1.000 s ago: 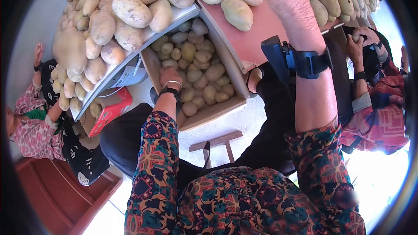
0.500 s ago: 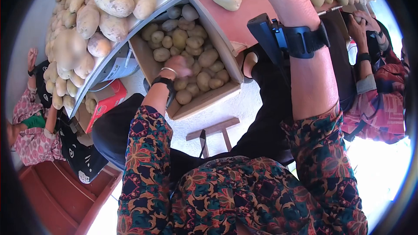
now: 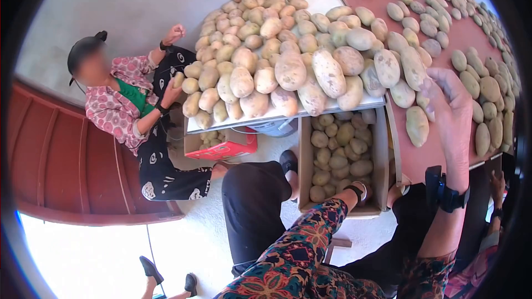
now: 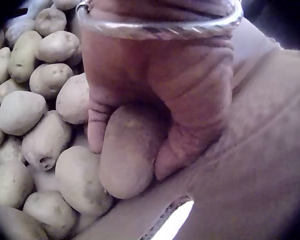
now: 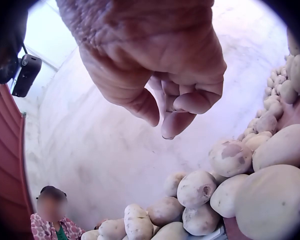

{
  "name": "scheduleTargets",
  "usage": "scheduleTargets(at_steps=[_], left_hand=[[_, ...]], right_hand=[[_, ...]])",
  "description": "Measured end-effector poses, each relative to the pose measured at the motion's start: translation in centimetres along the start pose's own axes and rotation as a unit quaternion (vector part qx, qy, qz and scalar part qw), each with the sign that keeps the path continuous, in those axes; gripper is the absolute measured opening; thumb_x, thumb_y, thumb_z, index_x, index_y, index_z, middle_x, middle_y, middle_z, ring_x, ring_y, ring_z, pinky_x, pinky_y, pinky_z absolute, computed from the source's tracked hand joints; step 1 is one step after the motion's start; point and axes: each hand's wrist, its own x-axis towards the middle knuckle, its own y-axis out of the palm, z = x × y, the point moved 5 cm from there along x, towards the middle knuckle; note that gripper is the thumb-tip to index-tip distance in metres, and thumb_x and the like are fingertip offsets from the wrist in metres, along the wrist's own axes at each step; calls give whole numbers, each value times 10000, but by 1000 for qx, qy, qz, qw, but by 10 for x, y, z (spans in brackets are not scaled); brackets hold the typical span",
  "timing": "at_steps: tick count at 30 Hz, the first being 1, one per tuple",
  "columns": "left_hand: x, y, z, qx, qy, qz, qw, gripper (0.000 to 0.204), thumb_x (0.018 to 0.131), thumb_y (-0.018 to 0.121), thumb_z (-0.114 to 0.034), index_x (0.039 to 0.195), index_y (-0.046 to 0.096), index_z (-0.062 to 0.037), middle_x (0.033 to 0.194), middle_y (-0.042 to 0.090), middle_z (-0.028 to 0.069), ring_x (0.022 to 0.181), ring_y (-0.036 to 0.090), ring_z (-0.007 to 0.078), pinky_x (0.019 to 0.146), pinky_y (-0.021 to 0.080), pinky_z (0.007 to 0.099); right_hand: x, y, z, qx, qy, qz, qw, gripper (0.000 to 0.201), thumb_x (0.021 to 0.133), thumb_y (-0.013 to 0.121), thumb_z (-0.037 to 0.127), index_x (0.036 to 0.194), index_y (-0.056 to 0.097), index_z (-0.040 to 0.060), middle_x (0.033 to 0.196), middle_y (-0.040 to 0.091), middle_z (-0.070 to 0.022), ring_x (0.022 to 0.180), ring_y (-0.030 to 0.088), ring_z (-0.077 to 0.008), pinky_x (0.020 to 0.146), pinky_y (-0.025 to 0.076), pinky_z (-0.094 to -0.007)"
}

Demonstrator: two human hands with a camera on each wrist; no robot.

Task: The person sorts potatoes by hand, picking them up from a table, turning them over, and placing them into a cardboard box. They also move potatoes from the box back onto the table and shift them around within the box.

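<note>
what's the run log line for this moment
left hand: gripping potato, inside cardboard box | right hand: empty, fingers loosely curled, above pink tabletop

An oblong, dusty tan potato (image 4: 132,155) is just beside the cardboard box's (image 3: 304,155) wall, near its near edge. Smooth, rounder potatoes (image 3: 339,152) fill the box. Pale, oblong ones (image 3: 328,73), some darkly blotched, heap up to the tabletop's (image 3: 410,159) near edge.
</note>
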Motion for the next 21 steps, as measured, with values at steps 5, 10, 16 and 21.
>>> scheduleTargets(at_steps=[5, 10, 16, 21], left_hand=[[8, 9, 9, -15, -4, -7, 1000, 279, 707, 704, -257, 901, 743, -60, 957, 708, 180, 938, 678, 354, 801, 549, 434], [-12, -22, 27, -66, -4, -50, 997, 277, 701, 698, -241, 902, 742, -55, 959, 708, 184, 944, 678, 357, 803, 548, 436], [-92, -146, 22, -76, 14, -71, 994, 278, 648, 669, -166, 887, 727, -37, 931, 704, 192, 945, 674, 368, 799, 547, 444], [-166, -239, 14, -182, 48, -126, 974, 292, 652, 667, -182, 871, 700, 9, 892, 696, 201, 870, 685, 342, 753, 547, 417]], right_hand=[[0, 2, -13, -6, -31, 17, 999, 218, 927, 606, 89, 1101, 620, -42, 944, 651, -82, 808, 590, -86, 663, 486, -247], [0, 1, -9, -12, -67, -3, 998, 216, 915, 604, 68, 1100, 620, -42, 928, 649, -88, 779, 591, -87, 653, 484, -243], [4, 5, -10, 24, -56, 8, 998, 218, 906, 595, 56, 1098, 626, -43, 879, 654, -80, 672, 564, -84, 592, 472, -239], [5, 15, -7, 62, -39, 29, 997, 200, 912, 586, 84, 1068, 640, -30, 839, 646, -50, 643, 532, -67, 564, 454, -225]])
